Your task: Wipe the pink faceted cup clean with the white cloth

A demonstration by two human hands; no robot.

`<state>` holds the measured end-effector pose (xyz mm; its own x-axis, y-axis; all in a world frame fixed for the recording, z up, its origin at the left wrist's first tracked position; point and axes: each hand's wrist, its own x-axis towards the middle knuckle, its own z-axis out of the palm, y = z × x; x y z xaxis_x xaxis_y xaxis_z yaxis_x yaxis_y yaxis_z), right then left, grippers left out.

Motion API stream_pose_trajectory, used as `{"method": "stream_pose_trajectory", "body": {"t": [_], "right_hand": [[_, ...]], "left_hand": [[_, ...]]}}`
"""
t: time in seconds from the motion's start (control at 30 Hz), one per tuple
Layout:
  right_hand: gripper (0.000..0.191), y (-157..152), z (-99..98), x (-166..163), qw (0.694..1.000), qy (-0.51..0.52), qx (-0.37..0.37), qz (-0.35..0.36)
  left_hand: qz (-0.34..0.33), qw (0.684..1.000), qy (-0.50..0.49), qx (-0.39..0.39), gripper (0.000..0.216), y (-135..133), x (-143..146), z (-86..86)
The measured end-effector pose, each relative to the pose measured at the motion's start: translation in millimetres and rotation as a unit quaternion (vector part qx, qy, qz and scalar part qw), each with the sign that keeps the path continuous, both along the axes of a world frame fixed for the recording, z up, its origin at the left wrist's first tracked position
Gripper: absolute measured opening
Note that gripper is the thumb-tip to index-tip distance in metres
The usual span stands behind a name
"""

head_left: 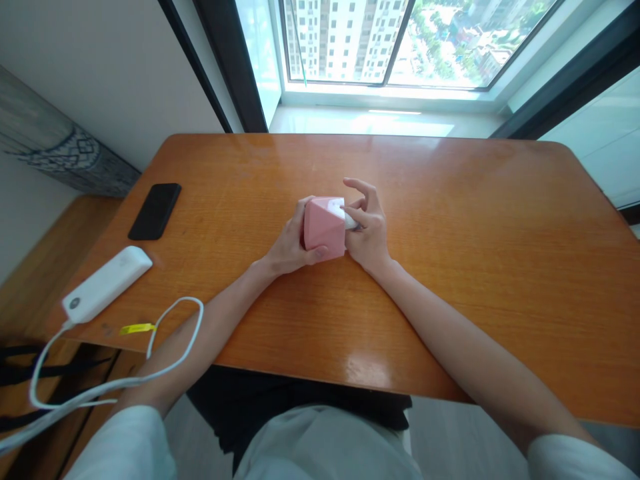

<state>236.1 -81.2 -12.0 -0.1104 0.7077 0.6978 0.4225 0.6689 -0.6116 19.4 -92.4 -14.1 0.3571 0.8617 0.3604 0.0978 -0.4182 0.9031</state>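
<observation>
A small pink faceted box (323,230) with a white patch on top is held just above or on the wooden table (500,267); I cannot tell which. Around its left side wraps my left hand (295,243), thumb on the near face and fingers behind. My right hand (369,230) is at the right side, its fingers bent around a white piece (351,221) that sticks out of the box. One finger of that hand points away, off the box. What the piece is, and the box's far side, are hidden.
On the table's left lie a black phone (155,211) and a white oblong device (107,285). A white cable (115,383) with a yellow tag (137,329) runs from the device and passes over my left forearm. A window (400,47) stands beyond the table's far edge.
</observation>
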Motion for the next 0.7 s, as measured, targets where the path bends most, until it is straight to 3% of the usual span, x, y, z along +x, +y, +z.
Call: {"method": "stream_pose_trajectory", "body": {"t": [0.1,0.23,0.33,0.43,0.6,0.7], "right_hand": [[0.02,-2,-1.3,2,0.999,0.041,0.013,-0.017],[0.021,-8,4.6,0,0.998,0.055,0.014,0.023],[0.021,-7,7.9,-5,0.999,0.012,0.013,0.043],[0.017,-3,7.4,-5,0.999,-0.018,0.026,-0.002],[0.026,-9,8.8,-2,0.996,-0.007,0.052,-0.066],[0.031,-15,12.7,-5,0.997,0.026,0.066,-0.033]], "left_hand": [[-0.022,0.999,0.025,0.014,0.134,0,5,1.6],[-0.034,0.999,-0.001,-0.019,0.122,-2,9,3.7],[0.008,0.998,-0.036,-0.043,0.113,-3,5,3.3],[0.038,0.998,-0.032,-0.027,0.11,-3,0,2.3],[-0.04,0.999,0.016,0.024,0.129,-3,6,3.2],[-0.036,0.999,-0.015,0.013,0.115,-5,10,4.0]]}}
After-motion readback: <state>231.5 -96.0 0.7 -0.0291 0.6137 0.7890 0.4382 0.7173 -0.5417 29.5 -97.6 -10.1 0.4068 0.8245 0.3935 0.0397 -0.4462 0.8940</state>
